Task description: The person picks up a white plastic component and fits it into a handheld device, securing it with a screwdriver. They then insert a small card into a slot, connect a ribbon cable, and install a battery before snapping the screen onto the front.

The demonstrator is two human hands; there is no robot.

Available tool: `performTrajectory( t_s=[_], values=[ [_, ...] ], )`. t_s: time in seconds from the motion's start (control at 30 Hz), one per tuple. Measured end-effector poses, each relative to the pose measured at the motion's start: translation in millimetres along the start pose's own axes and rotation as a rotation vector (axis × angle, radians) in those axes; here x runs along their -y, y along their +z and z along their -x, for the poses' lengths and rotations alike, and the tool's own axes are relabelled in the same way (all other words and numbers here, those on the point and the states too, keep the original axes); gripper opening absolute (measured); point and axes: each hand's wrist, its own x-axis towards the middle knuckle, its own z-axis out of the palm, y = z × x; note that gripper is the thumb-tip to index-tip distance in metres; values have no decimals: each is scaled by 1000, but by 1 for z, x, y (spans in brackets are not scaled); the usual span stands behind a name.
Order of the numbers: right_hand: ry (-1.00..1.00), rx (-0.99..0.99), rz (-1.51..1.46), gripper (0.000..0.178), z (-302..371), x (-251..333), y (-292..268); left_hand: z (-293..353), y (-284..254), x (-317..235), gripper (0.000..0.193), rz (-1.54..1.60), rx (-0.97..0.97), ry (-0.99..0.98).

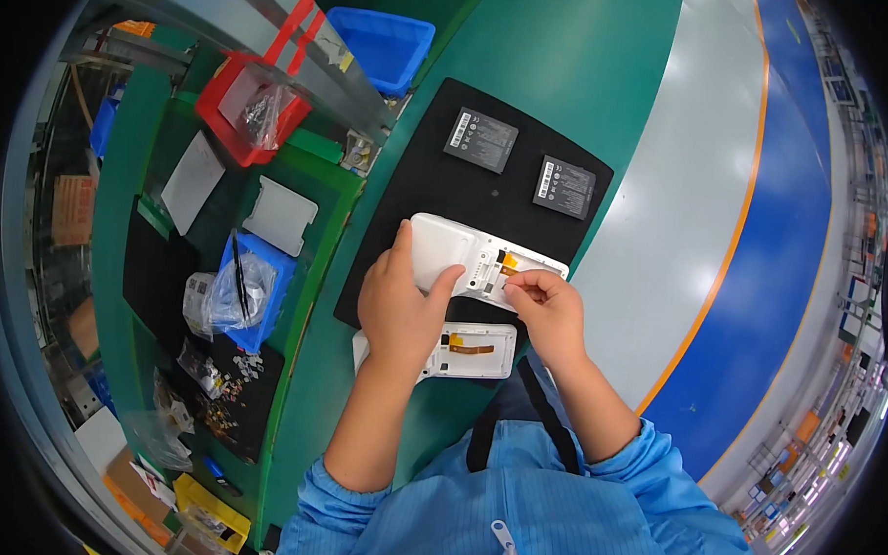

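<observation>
A white plastic device housing (443,246) lies on a black mat, its open compartment to the right showing a brown flex cable (509,271) and a yellow patch. My left hand (400,300) rests over the housing's left part, thumb and fingers apart along its edges, steadying it. At the compartment's near edge my right hand (548,311) is closed in a pinch; whatever sits between the fingertips is too small to make out. A second white housing (505,353) with a similar flex cable lies nearer me, partly hidden by my left forearm.
Two black batteries (481,140) lie toward the far side of the black mat (419,159). On the left bench are a blue bin (286,272) with plastic bags and black tweezers, loose small parts (227,392) and a red bin (215,103). A blue tray (384,41) stands behind.
</observation>
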Motion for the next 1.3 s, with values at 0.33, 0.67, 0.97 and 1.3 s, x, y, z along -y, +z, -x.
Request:
performTrajectory(
  t_s=[0.33, 0.67, 0.97, 1.3],
  values=[
    [129, 1, 37, 7, -10, 8, 4, -1, 2, 3, 73, 57, -10, 24],
    [-159, -97, 558, 10, 3, 2, 13, 1, 5, 7, 74, -6, -19, 76],
    [-10, -212, 285, 14, 3, -7, 19, 2, -1, 0, 73, -4, -32, 44],
    [-156, -86, 448, 9, 8, -2, 13, 2, 3, 5, 74, -4, -31, 72]
  ],
)
